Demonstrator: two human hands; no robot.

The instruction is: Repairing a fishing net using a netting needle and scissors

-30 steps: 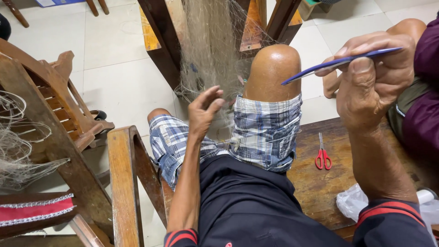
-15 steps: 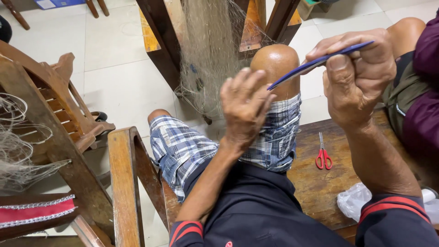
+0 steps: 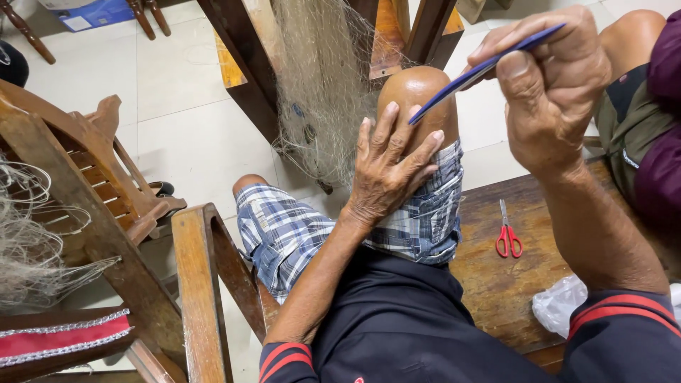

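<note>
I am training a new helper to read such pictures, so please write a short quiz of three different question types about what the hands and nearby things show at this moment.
1. True or false: the right hand holds a flat, thin blue plastic netting needle.
2. Where does the left hand rest? A) on the raised bare knee, at the edge of the checked blue shorts; B) on the red-handled scissors; C) on the floor.
3. Fill in: the red-handled scissors lie on the brown wooden ____, apart from both hands.

Key: 1 true; 2 A; 3 bench.
</note>
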